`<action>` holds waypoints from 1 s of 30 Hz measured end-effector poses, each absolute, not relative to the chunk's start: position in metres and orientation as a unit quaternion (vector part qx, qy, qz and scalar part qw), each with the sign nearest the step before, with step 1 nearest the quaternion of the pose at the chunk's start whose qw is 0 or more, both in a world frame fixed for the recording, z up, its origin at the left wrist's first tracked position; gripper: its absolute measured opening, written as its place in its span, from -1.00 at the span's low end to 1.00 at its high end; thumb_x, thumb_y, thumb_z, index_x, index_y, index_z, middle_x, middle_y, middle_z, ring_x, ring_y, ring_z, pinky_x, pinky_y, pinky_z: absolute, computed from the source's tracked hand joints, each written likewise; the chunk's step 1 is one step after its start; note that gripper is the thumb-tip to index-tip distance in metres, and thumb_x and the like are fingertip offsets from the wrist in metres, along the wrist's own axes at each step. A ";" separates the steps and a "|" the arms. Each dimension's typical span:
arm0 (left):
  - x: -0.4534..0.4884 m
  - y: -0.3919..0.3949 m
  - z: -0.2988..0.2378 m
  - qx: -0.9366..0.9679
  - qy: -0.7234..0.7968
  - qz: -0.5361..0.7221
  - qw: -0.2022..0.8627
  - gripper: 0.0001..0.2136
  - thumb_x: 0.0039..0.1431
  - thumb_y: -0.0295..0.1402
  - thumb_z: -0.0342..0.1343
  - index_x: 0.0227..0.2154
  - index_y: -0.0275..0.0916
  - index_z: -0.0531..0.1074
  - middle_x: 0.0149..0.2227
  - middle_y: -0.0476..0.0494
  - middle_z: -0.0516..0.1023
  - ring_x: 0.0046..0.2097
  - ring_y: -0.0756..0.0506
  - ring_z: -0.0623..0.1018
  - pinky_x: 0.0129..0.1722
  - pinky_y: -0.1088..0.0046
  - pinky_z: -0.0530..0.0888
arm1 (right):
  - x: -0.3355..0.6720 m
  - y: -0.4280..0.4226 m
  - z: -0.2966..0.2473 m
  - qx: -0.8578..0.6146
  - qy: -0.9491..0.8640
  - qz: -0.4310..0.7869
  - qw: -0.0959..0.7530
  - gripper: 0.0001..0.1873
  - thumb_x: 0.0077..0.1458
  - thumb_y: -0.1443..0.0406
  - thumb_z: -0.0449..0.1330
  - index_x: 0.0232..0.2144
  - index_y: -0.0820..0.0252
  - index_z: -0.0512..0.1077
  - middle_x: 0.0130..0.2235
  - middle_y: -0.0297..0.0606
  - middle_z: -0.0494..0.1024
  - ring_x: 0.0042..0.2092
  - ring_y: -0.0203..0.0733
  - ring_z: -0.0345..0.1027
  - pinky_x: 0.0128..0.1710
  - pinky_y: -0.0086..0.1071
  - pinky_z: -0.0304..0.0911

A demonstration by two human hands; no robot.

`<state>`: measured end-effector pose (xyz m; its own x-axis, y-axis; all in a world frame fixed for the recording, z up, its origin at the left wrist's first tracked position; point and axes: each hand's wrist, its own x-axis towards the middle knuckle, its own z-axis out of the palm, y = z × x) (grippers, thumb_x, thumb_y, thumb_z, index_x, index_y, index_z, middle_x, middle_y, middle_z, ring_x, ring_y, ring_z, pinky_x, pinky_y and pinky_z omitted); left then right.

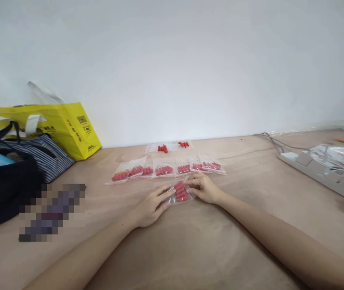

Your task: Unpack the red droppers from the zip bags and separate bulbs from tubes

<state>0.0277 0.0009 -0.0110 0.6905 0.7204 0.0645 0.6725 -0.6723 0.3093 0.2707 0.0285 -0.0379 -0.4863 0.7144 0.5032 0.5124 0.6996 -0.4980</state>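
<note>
Several clear bags of red-ended sticks (164, 170) form a row across the desk (229, 249), just beyond the hands; two red clusters (162, 149) lie in clear plastic at its far edge. A yellow bag (82, 131), a striped bag (53, 157) and a black bag (14, 189) crowd the left side, a power strip (313, 169) the right. Mid-desk, a transparent packet (191, 194) shows stacked, thick red ends. The right hand (202, 188) pinches its right end; the left hand (152, 206) touches its left, grip unclear.
</note>
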 end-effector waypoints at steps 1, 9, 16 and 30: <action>0.028 0.001 -0.010 0.909 0.387 0.086 0.132 -0.61 0.22 -0.26 -0.22 0.11 -0.06 0.09 0.19 -0.11 0.09 0.17 -0.14 0.15 0.11 0.20 0.17 | 0.271 0.028 -0.038 -0.344 -0.857 0.147 0.354 -0.75 0.03 0.25 0.13 -0.20 0.13 0.43 -0.31 -0.23 0.44 -0.22 -0.20 0.26 -0.16 -0.28 0.16; 0.031 0.001 -0.010 0.907 0.392 0.085 0.130 -0.59 0.22 -0.27 -0.22 0.14 -0.08 0.03 0.19 -0.08 0.07 0.19 -0.11 0.11 0.17 0.12 0.01 | 0.270 0.030 -0.038 -0.260 -0.882 0.226 0.322 -0.55 0.00 0.12 0.14 -0.04 0.12 0.33 -0.13 -0.18 0.39 -0.09 -0.19 0.26 -0.07 -0.30 0.16; 0.033 0.000 -0.008 0.900 0.396 0.128 0.132 -0.56 0.20 -0.30 -0.18 0.14 -0.09 -0.02 0.16 -0.06 0.15 0.15 -0.11 0.19 0.16 0.11 0.04 | 0.261 0.027 -0.033 -0.347 -0.875 0.165 0.294 -0.37 -0.12 0.06 0.22 0.01 0.16 0.27 -0.06 -0.10 0.37 -0.03 -0.08 0.21 -0.03 -0.20 0.10; 0.033 0.001 -0.010 0.894 0.407 0.137 0.128 -0.57 0.18 -0.29 -0.16 0.11 -0.18 0.04 0.12 -0.11 0.23 0.12 -0.13 0.25 0.15 0.14 0.08 | 0.255 0.021 -0.022 -0.389 -0.821 0.291 0.301 -0.71 -0.19 0.23 0.27 -0.37 0.25 0.36 -0.43 -0.36 0.40 -0.46 -0.36 0.21 -0.47 -0.49 0.14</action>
<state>0.0327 0.0013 -0.0097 0.6309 0.7632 0.1398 0.6930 -0.6353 0.3409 0.2552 0.0208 -0.0217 -0.5166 0.8135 0.2671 0.4635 0.5280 -0.7116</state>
